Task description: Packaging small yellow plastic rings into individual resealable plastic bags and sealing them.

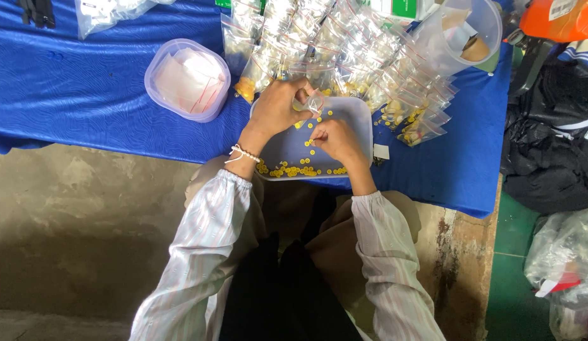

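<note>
Blue cloth [85, 95]; left hand [278, 107] grips small bag [315, 101] (clear); right hand [335, 140] pinches yellow piece [311, 134] below.

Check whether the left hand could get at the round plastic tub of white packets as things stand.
Probably yes. The left hand holds a small clear bag over the tray, and the round tub sits open just to its left on the blue cloth, with nothing between them.

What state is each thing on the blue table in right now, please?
Small clear bag: held open in the left hand.
Right hand: pinching a small yellow piece over the tray.
Rectangular tray: holds loose yellow pieces.
Round tub: lidless, holding empty bags.
Filled bags: piled behind the tray.
Clear jug: tipped over.
</note>
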